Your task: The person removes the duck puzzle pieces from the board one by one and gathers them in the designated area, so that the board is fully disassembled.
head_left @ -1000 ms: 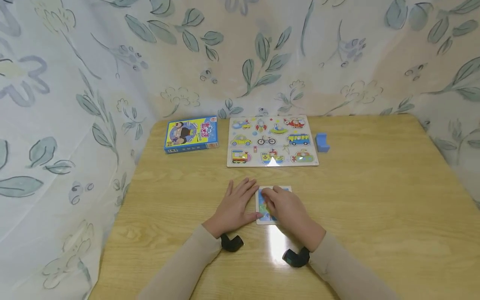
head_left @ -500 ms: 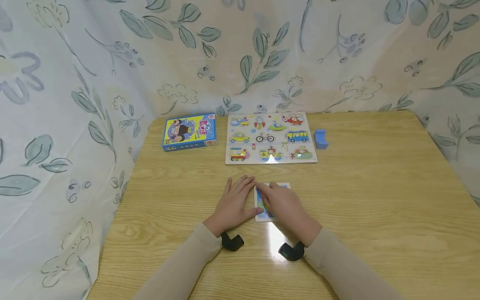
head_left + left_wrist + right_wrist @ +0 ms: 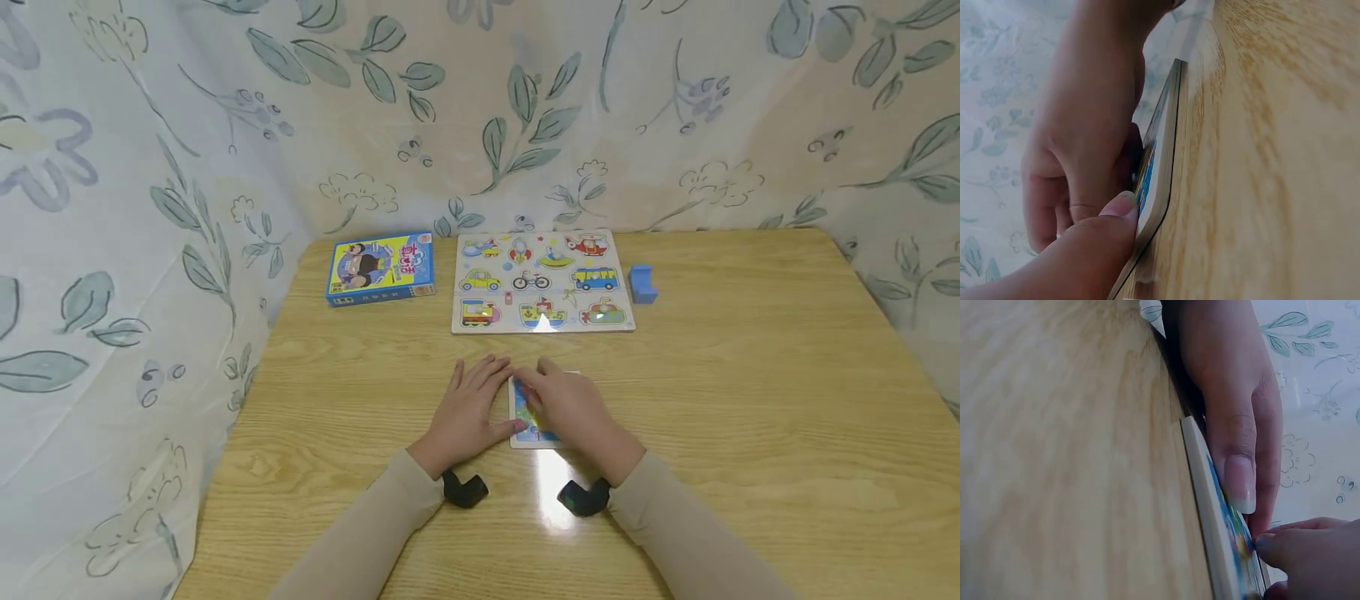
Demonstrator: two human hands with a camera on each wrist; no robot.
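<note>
Pale-rimmed, blue-and-green printed board (image 3: 532,432)

The blue-and-yellow box (image 3: 381,268) reads "真心话" on its top.

boards (image 3: 520,408): 2 | box (image 3: 381,268): 1 | block (image 3: 642,285): 1 | cameras (image 3: 466,492): 2 | table (image 3: 780,367): 1

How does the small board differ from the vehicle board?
The vehicle board is bigger than the small board. The vehicle board shows separate vehicles; the small board shows blue and green. The left hand and right hand partly cover the small board; the vehicle board is uncovered. Both lie on the table.
</note>
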